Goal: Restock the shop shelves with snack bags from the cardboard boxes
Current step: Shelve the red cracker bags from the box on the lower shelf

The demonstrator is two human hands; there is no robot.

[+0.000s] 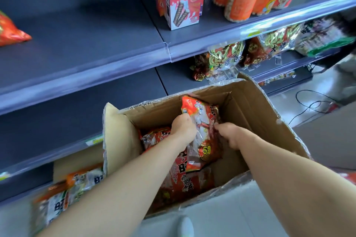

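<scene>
Both hands reach into the open cardboard box (250,109). The left hand (183,129) curls its fingers round the left edge of a red snack bag (205,121), and the right hand (231,135) pinches its right edge. The bag stands inside the box above more red bags (185,181) and reads "5角". On the shelf (96,44), a tall carton (185,0) reads "黑白配".

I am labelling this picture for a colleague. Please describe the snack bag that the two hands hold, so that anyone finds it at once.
Look into the open cardboard box before the grey shelves. The left hand and right hand grip one red snack bag there. Unlike the red bags lying below, it stands raised and shows a round yellow badge.
</scene>
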